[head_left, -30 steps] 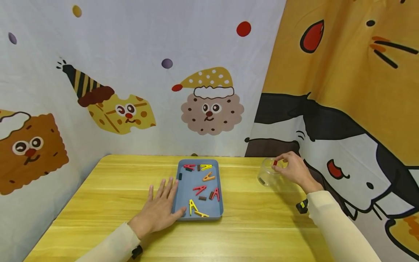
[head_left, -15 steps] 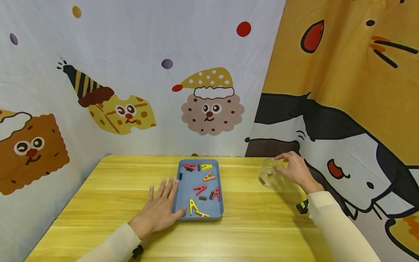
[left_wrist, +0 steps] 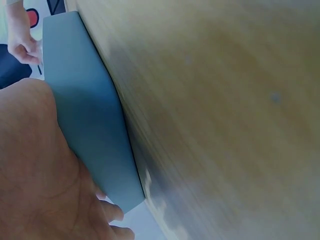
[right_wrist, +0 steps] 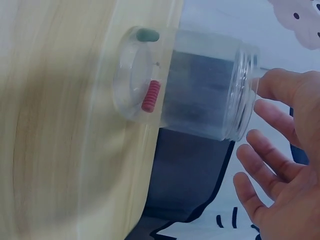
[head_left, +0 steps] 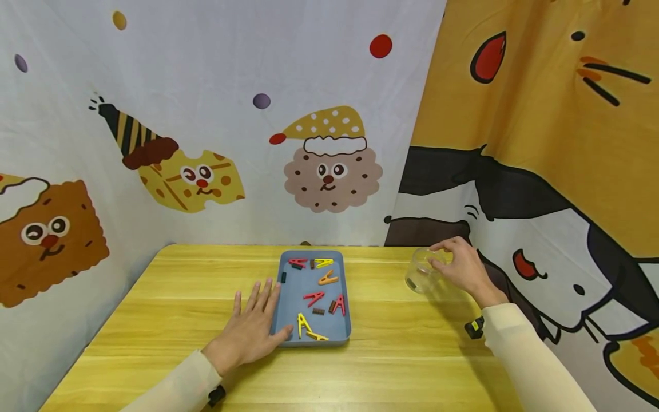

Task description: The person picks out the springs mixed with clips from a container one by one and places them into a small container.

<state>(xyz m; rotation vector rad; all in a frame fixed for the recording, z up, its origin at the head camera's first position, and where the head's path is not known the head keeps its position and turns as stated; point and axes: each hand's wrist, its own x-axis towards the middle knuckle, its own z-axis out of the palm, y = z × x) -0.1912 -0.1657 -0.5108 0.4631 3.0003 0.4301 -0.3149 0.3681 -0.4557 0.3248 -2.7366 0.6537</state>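
A clear jar [head_left: 419, 274] stands upright on the right of the table. In the right wrist view, a red ribbed piece [right_wrist: 151, 96] and a small green piece [right_wrist: 147, 35] lie at its bottom. My right hand [head_left: 465, 272] hovers at the jar's mouth, fingers loosely bent, nothing between them. My left hand [head_left: 247, 332] lies with fingers spread along the left edge of a blue-grey tray [head_left: 296, 300], whose side wall [left_wrist: 87, 90] fills part of the left wrist view. The tray bears red clips [head_left: 314, 297], yellow clips [head_left: 302, 325], an orange clip [head_left: 328, 278] and several small dark pieces [head_left: 318, 312].
Both tray and jar stand on a wood-grain table [head_left: 383, 360]. Behind the table hangs a white curtain [head_left: 221, 91] with cartoon prints, and an orange, black and white one [head_left: 540, 143] borders the right side, close to my right forearm.
My right hand has let go of the red ribbed piece, which has dropped into the jar. The right fingers stay near the rim, and the left hand has not moved.
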